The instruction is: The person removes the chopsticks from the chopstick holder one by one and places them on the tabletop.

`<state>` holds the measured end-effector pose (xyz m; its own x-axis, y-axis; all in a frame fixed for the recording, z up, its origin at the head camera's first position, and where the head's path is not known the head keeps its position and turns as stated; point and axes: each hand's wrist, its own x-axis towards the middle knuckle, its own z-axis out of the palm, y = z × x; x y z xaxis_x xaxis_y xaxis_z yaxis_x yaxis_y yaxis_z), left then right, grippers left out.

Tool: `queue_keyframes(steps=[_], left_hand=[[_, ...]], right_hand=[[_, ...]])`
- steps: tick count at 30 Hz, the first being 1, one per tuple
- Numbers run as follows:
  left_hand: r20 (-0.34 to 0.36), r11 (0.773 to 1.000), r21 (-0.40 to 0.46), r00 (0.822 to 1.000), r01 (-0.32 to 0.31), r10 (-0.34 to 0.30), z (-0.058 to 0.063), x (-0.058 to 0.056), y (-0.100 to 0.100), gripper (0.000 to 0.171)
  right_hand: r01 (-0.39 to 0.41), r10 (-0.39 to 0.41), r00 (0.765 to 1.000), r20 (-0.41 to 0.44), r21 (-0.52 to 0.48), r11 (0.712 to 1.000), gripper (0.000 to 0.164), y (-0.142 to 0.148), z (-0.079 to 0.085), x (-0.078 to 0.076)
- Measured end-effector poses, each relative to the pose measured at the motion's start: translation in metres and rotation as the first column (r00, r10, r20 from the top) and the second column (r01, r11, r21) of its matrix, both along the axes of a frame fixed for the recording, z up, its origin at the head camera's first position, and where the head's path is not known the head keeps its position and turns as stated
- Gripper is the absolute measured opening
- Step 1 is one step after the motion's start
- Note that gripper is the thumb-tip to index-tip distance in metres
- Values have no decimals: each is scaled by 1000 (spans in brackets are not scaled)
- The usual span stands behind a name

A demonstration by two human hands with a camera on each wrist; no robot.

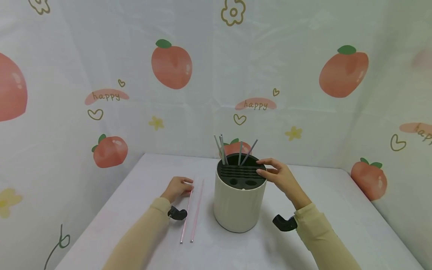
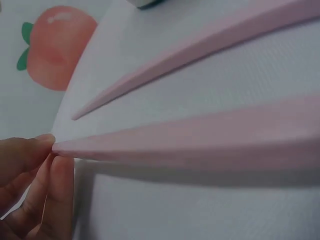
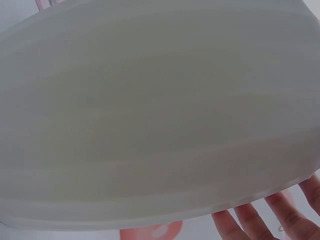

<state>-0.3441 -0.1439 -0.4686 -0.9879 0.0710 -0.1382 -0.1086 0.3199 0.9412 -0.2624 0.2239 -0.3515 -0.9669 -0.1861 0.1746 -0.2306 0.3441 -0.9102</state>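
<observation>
My left hand (image 1: 177, 187) pinches the thin end of a pink chopstick (image 2: 200, 145) between thumb and fingertips; the chopstick slants along the white table, a shadow beneath it. Beside it lies a second pink chopstick (image 1: 197, 213), nearly parallel. A cream utensil holder (image 1: 237, 206) with a black slotted top (image 1: 241, 183) stands upright just to the right. My right hand (image 1: 280, 176) reaches over the holder's right rim, its fingers extended and touching the top. In the right wrist view the holder's wall fills the picture and hides the fingertips.
Several thin grey sticks (image 1: 240, 153) stand leaning in the holder's rear compartment. Two round holes are in the front of its top. A white cloth (image 1: 202, 127) printed with peaches hangs behind the table. Black wrist cameras (image 1: 285, 224) sit at both cuffs.
</observation>
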Motion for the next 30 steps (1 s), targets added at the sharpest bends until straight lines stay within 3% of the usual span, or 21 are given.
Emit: queue_keyframes(steps=[4,16,30], left_hand=[[7,1000,-16,1000,8,-8,-5,-1,2,31],[21,995,-95,999,-32,34,3,-1,11,29],[35,982,-186,999,-33,40,4,0,14,30]], right_hand=[[-2,2,1000,-1,-1,1000,42,0,0,0],[3,-3,1000,8,-8,1000,43,0,2,0],[3,-3,1000,8,9,1000,42,2,-1,-2]])
